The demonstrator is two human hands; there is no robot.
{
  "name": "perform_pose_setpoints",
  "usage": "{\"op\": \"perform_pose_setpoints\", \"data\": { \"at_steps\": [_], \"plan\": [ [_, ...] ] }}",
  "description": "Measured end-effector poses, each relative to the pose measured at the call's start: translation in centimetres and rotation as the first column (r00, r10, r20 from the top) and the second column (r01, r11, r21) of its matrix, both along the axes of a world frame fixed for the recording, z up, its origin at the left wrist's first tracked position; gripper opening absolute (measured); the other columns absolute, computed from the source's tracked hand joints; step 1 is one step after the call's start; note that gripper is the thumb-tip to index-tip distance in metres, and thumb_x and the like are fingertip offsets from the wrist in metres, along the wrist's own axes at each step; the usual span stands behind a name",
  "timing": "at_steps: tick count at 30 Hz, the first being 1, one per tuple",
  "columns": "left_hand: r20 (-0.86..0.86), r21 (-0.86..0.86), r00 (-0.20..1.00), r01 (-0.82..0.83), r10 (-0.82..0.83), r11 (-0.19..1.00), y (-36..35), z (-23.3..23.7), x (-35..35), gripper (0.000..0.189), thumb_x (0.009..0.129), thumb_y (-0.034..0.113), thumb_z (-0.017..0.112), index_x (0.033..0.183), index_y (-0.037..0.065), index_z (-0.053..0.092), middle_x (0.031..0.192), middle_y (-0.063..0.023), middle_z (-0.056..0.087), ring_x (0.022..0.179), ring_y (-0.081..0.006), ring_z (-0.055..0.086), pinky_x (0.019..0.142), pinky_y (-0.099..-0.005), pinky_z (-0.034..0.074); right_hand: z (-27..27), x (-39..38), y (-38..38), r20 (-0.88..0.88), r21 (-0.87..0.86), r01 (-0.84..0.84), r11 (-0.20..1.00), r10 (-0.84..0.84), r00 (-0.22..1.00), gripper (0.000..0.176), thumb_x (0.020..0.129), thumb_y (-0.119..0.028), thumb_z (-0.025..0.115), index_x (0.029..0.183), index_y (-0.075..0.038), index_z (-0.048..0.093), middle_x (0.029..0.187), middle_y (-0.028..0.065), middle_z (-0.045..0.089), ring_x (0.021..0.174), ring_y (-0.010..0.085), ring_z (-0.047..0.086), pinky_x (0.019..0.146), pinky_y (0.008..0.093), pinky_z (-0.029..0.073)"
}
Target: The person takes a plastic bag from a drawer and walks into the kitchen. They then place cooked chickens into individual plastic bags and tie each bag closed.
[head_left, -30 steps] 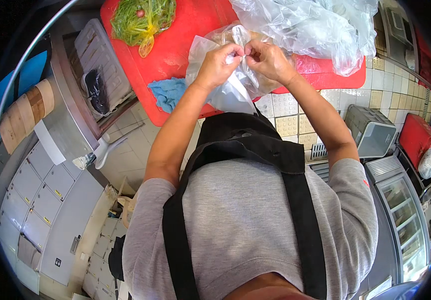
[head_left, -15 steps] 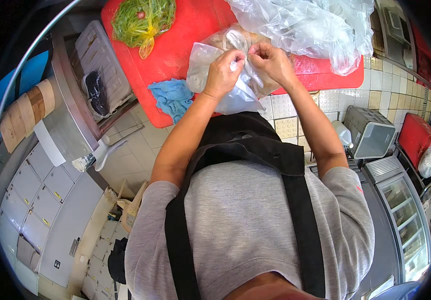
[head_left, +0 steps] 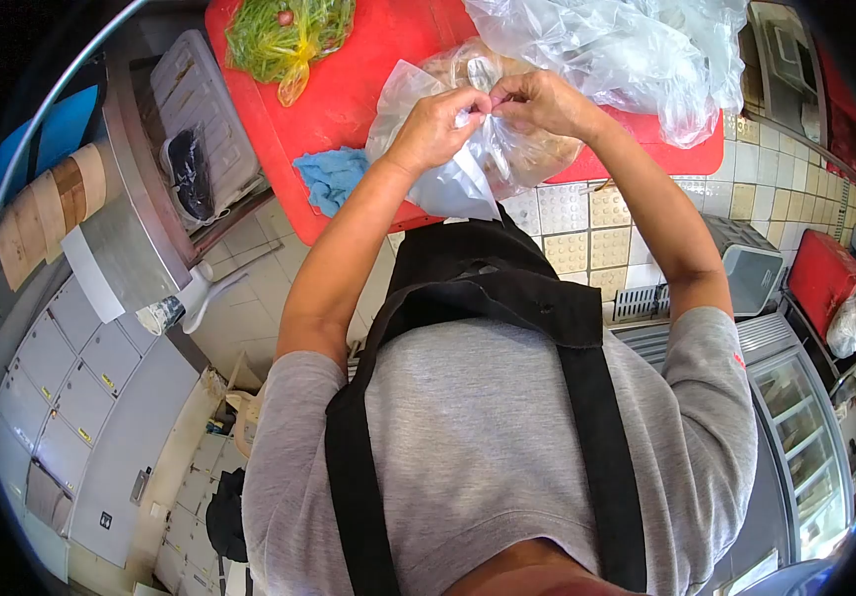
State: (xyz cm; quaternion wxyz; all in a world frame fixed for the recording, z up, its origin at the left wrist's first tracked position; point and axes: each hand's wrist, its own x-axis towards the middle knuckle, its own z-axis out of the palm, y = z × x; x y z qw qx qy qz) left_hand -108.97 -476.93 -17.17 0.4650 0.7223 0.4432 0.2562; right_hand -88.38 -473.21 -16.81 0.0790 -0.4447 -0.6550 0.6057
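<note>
Closer together now, left hand (head_left: 435, 129) and right hand (head_left: 552, 102) pinch the crumpled clear bag (head_left: 505, 151); I think its contents (head_left: 549, 155) are tan.

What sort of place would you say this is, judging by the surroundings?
Probably a food shop's work area or a market stall: there are bagged greens on a red tabletop, a glass-fronted cabinet and a tiled floor.

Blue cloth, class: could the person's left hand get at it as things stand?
Probably yes: the blue cloth lies on the red table close by, nothing on top. But the left hand is pinching the plastic bag, so would likely have to let go.
</note>
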Motion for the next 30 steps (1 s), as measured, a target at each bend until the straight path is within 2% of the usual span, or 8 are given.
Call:
{"op": "perform_pose_setpoints", "data": {
  "at_steps": [4,8,14,19,22,25,28,30],
  "plan": [
    [0.003,-0.066,1.0,-0.021,0.021,0.998,0.1,0.0,0.0,0.014,0.081,0.005,0.063,0.095,0.006,0.061,0.082,-0.0078,0.064,0.077,-0.0187,0.063,0.07,-0.0298,0.049,0.1,0.0,0.3,0.017,0.045,-0.044,0.998,0.044,0.999,0.014,0.083,-0.009,0.064,0.095,-0.003,0.067,0.076,0.0046,0.066,0.067,0.0106,0.058,0.065,0.0275,0.049],
    [0.019,-0.137,0.999,-0.041,0.044,0.99,0.2,0.0,-0.1,0.013,0.082,0.005,0.063,0.095,0.006,0.061,0.082,-0.0051,0.065,0.076,-0.0124,0.061,0.069,-0.0272,0.048,-0.7,0.2,0.4,-0.025,0.311,-0.119,0.943,0.133,0.991,0.017,0.08,-0.014,0.065,0.095,-0.006,0.066,0.079,0.012,0.067,0.062,0.0218,0.062,0.064,0.0324,0.05],
    [0.007,-0.1,0.997,-0.076,0.077,0.992,-0.5,-1.0,0.0,0.013,0.081,0.004,0.064,0.095,0.005,0.062,0.083,-0.0043,0.066,0.078,-0.0109,0.061,0.071,-0.0263,0.049,-0.8,-0.4,0.2,0.039,0.391,-0.159,0.907,0.157,0.987,0.012,0.077,-0.014,0.064,0.086,-0.005,0.063,0.073,0.0133,0.065,0.065,0.0291,0.063,0.064,0.0359,0.05],
    [0.054,-0.088,0.975,-0.21,0.215,0.974,-1.4,-1.4,0.5,0.013,0.08,0.001,0.064,0.094,0.002,0.062,0.085,-0.0052,0.066,0.08,-0.0115,0.062,0.073,-0.0256,0.049,-1.5,-0.7,0.1,0.048,0.398,-0.121,0.909,0.111,0.993,0.012,0.076,-0.014,0.062,0.083,-0.005,0.059,0.07,0.0131,0.064,0.064,0.0301,0.062,0.062,0.0371,0.049],
    [0.079,-0.095,0.956,-0.274,0.282,0.957,-1.9,-1.1,1.0,0.013,0.08,0.001,0.064,0.093,0.001,0.062,0.087,-0.0051,0.066,0.081,-0.011,0.062,0.073,-0.0253,0.049,-1.5,-0.8,0.0,0.057,0.425,-0.095,0.9,0.078,0.995,0.009,0.078,-0.006,0.06,0.086,-0.002,0.06,0.068,0.0129,0.063,0.061,0.0236,0.062,0.061,0.0329,0.05],
    [0.108,-0.131,0.934,-0.327,0.342,0.936,-2.0,-1.4,1.4,0.013,0.08,0.001,0.065,0.093,0.001,0.063,0.087,-0.0044,0.067,0.081,-0.01,0.061,0.074,-0.025,0.049,-1.6,-0.3,-0.2,-0.011,0.428,0.032,0.903,-0.03,0.999,0.012,0.079,-0.012,0.065,0.086,-0.002,0.063,0.071,0.0128,0.065,0.062,0.0234,0.062,0.062,0.0319,0.05],
    [0.077,-0.15,0.926,-0.355,0.369,0.923,-1.7,-1.4,1.5,0.012,0.08,0.003,0.066,0.092,0.001,0.064,0.086,-0.004,0.067,0.081,-0.0092,0.061,0.073,-0.0248,0.049,-0.5,-0.1,-1.2,-0.057,0.537,0.261,0.802,-0.275,0.96,0.022,0.078,-0.022,0.071,0.087,-0.003,0.066,0.073,0.0127,0.066,0.063,0.0236,0.064,0.062,0.0316,0.051],
    [0.06,-0.135,0.927,-0.36,0.37,0.923,-1.4,-1.3,1.6,0.012,0.08,0.004,0.066,0.092,0.001,0.064,0.085,-0.004,0.067,0.081,-0.0092,0.061,0.073,-0.0249,0.049,1.7,-0.7,-3.0,0.119,0.533,0.195,0.823,-0.302,0.946,0.027,0.078,-0.027,0.072,0.088,-0.003,0.067,0.074,0.0129,0.067,0.064,0.0246,0.065,0.062,0.0322,0.051]
  ]
}}
